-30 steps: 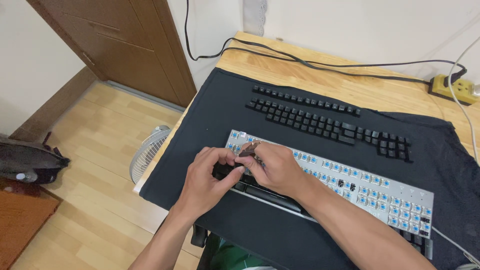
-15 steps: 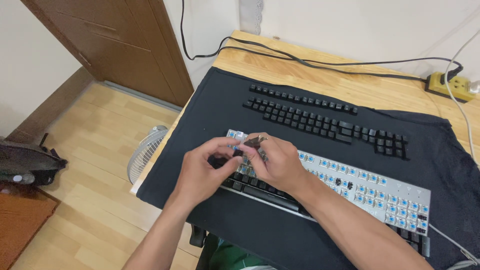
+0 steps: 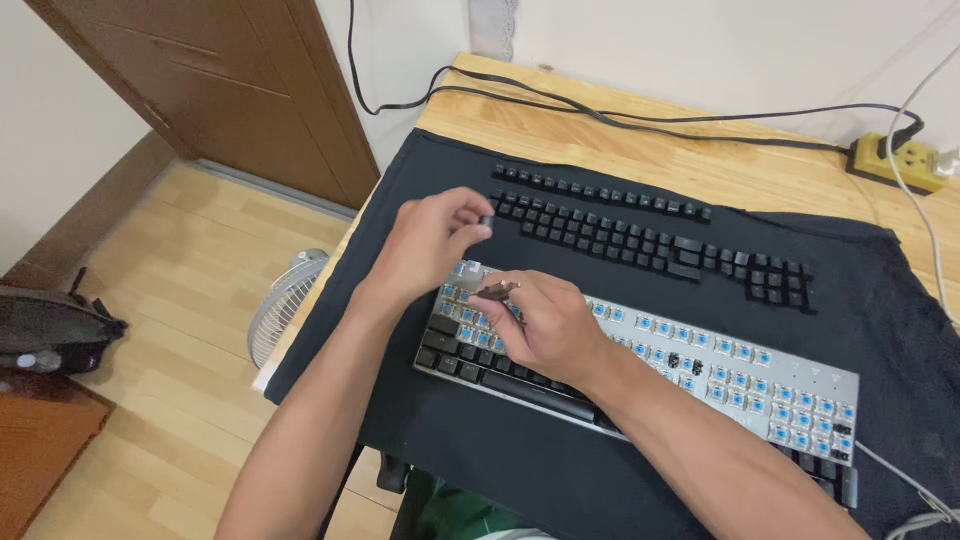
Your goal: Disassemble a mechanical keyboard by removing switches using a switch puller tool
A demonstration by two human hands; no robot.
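Over the black cloth (image 3: 430, 420), the left hand (image 3: 425, 240) pinches a small black keycap (image 3: 485, 221) between thumb & fingertips, right at the near-left end of the loose black keycap rows (image 3: 640, 235). The right hand (image 3: 545, 325) is closed on a small dark wire keycap puller (image 3: 496, 291), resting on the silver-plate keyboard w/ blue switches (image 3: 700, 365); a few black caps are on along its left & front edge. Best, I'd judge: set this cap upright in line w/ its neighbours, keep row order, light pinch, and leave the puller hand steady on the board.
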